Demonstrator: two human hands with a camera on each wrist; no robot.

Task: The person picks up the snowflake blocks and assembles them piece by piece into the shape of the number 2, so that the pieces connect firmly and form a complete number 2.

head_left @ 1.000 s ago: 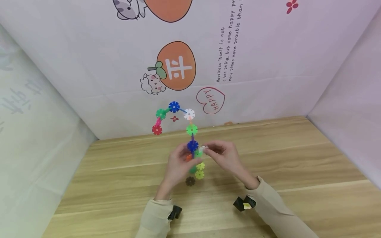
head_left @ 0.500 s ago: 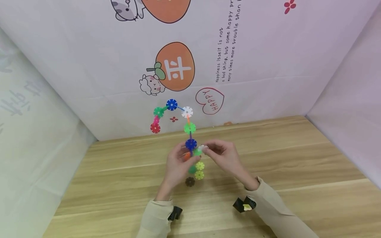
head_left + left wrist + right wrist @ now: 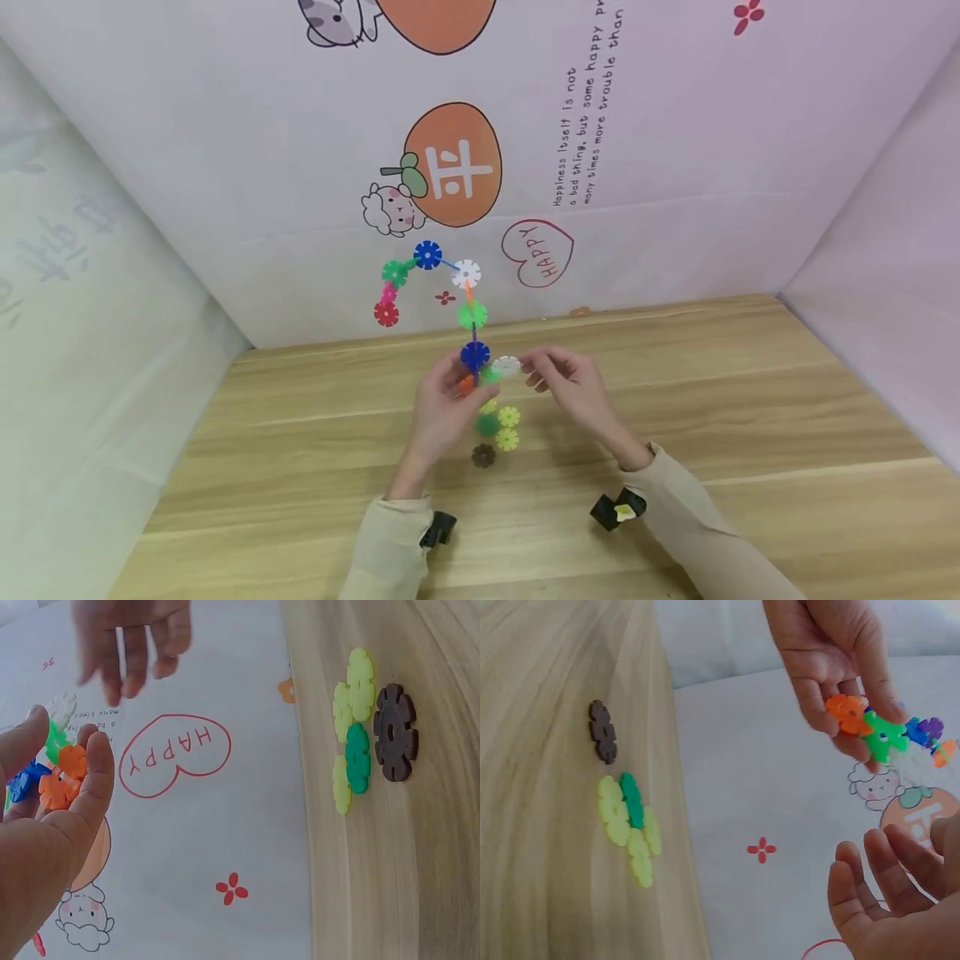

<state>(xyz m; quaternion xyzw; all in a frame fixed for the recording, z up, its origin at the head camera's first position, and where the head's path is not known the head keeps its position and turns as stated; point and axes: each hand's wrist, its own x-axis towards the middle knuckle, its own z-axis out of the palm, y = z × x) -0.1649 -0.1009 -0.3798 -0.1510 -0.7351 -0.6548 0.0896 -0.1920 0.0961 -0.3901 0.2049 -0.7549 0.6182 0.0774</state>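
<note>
My left hand [image 3: 441, 408] holds up a chain of interlocking snowflake discs [image 3: 475, 356] by its lower end. An orange disc [image 3: 56, 791] lies between its thumb and fingers, next to a bright green disc [image 3: 885, 737]. A white disc [image 3: 507, 365] is joined to that green one and sticks out to the right. From the hand the chain rises and bends over leftward, down to a red disc [image 3: 386, 313]. My right hand [image 3: 573, 387] is just right of the white disc, its fingers loosely extended and holding nothing in both wrist views.
Below the hands on the wooden table [image 3: 300, 467] lie several loose discs: a brown one [image 3: 483, 456], a dark green one [image 3: 487, 425] and yellow ones [image 3: 507, 439]. A printed white cloth [image 3: 637, 250] hangs behind the table, with more cloth at both sides.
My right hand has let go of the white disc and drawn slightly right, its fingers spreading. The left hand and the chain have shifted a little up and left.
</note>
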